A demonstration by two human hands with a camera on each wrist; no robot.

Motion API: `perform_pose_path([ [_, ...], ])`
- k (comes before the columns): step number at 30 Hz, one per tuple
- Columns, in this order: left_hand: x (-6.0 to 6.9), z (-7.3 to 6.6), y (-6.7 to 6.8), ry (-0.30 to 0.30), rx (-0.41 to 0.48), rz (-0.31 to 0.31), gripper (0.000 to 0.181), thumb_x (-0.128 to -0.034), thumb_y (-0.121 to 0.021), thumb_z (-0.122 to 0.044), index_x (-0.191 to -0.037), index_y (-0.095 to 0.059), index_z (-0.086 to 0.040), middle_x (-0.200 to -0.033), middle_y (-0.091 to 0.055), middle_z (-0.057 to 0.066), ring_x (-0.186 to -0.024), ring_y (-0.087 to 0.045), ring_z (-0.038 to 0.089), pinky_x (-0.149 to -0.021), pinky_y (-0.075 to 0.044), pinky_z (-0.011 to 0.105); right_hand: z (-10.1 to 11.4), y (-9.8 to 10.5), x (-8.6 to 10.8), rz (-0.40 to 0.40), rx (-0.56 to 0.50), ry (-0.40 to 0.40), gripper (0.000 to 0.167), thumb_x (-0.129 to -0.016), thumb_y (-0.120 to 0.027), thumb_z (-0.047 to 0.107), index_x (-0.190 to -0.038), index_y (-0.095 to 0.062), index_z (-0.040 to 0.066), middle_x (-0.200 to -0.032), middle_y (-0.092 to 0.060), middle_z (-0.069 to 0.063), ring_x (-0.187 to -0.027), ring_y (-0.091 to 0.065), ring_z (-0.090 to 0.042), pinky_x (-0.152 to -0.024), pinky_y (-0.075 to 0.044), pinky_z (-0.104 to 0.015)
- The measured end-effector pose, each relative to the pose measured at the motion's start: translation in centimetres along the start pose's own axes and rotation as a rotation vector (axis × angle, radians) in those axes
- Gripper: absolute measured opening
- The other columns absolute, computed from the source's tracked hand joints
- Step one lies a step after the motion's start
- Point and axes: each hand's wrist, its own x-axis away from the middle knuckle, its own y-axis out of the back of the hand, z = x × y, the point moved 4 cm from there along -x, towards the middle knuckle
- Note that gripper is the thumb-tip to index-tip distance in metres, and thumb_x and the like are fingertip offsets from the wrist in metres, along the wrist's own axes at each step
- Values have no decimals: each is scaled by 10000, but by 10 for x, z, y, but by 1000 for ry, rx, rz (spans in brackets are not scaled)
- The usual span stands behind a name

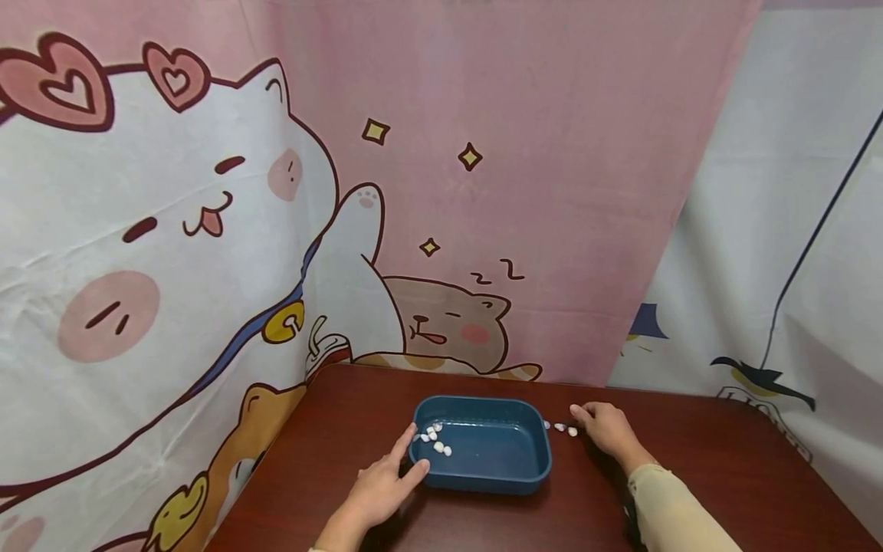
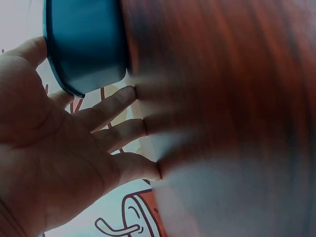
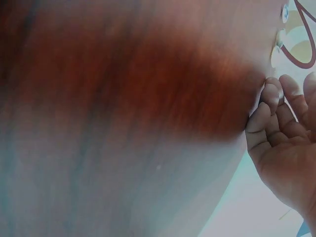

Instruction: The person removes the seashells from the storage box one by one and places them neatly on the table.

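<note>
A blue rectangular tray [image 1: 483, 484] stands on the table, with several small white pieces [image 1: 438, 447] in its left part. My left hand [image 1: 379, 487], fingers spread, touches the tray's left end; the left wrist view shows this hand [image 2: 64, 128] with thumb and index finger against the tray [image 2: 86, 44]. Right of the tray, a few small pale pieces [image 1: 559, 427] lie in a row. At the row's right end is my right hand [image 1: 610, 433]. In the right wrist view that hand [image 3: 286, 143] has loosely bent fingers low at the tabletop; nothing shows between them.
The dark red-brown table [image 1: 331, 429] reaches back to a pink and white cloth [image 1: 586, 192] with cartoon animals. More of this cloth hangs along the left side and at the right. A dark line runs down the cloth on the right.
</note>
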Motion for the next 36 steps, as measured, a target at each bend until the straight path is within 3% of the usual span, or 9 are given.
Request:
perform_pose_path([
  [7, 0, 0, 0, 1, 3, 3, 791, -1048, -521, -659, -1698, -290, -272, -1571, -572, 219, -1383, -561, 563, -1052, -236, 930, 6, -5, 0, -7, 35, 75, 217, -1012, -750, 281, -1059, -810, 78, -1004, -788, -74, -891, -680, -209, -826, -574, -439],
  [15, 1, -1, 0, 2, 6, 3, 770, -1058, -535, -622, -1697, -294, -267, -1569, -574, 219, -1383, -559, 564, -1048, -232, 934, 16, -15, 0, 17, 58, 90, 189, -1004, -757, 274, -929, -839, 121, -892, -771, -4, -756, -583, -140, -703, -482, -345],
  [20, 1, -1, 1, 4, 7, 5, 771, -1058, -533, -624, -1698, -292, -269, -1570, -574, 215, -1384, -558, 563, -1046, -231, 936, 29, -11, -2, -35, 25, 101, 214, -1031, -723, 291, -1014, -824, 104, -902, -760, -9, -769, -593, -133, -712, -493, -341],
  [23, 1, -2, 1, 4, 8, 5, 767, -1059, -535, -618, -1698, -294, -269, -1567, -576, 219, -1377, -561, 569, -1046, -231, 936, 61, -5, 3, -90, -28, 146, 233, -1032, -726, 301, -1112, -807, 98, -1066, -775, -82, -853, -690, -180, -785, -592, -398],
  [26, 2, -3, 3, -1, 4, 3, 763, -1061, -539, -613, -1698, -295, -270, -1563, -578, 223, -1378, -562, 566, -1045, -241, 932, 115, -5, 11, -108, -37, 289, 207, -1009, -757, 278, -1131, -805, 118, -1161, -777, -89, -973, -739, -228, -873, -616, -457],
  [28, 2, -4, 3, -9, 1, 10, 761, -1063, -540, -611, -1699, -293, -273, -1566, -574, 224, -1382, -563, 555, -1042, -262, 925, 152, -14, 18, -49, -28, 397, 170, -994, -775, 263, -1118, -808, 151, -1134, -789, -41, -1021, -732, -215, -904, -611, -454],
  [30, 1, -5, 4, -20, -8, 25, 748, -1066, -540, -604, -1696, -308, -274, -1557, -578, 230, -1371, -574, 543, -1034, -301, 908, 182, -32, 25, 69, -24, 473, 173, -986, -784, 241, -1131, -807, 150, -1110, -798, -20, -1015, -738, -191, -895, -614, -428],
  [33, 1, -5, 6, -39, -6, 48, 744, -1061, -537, -621, -1685, -341, -267, -1537, -587, 241, -1342, -596, 524, -1014, -382, 857, 213, -65, 33, 263, 5, 500, 230, -973, -801, 232, -1174, -799, 120, -1126, -801, -48, -1010, -741, -177, -901, -624, -420],
  [36, 0, -4, 8, -55, 25, 62, 761, -1051, -531, -650, -1677, -361, -254, -1535, -584, 249, -1331, -606, 507, -1010, -444, 799, 228, -95, 36, 340, 77, 493, 267, -938, -839, 206, -1175, -799, 90, -1101, -801, -64, -961, -729, -149, -897, -630, -398],
])
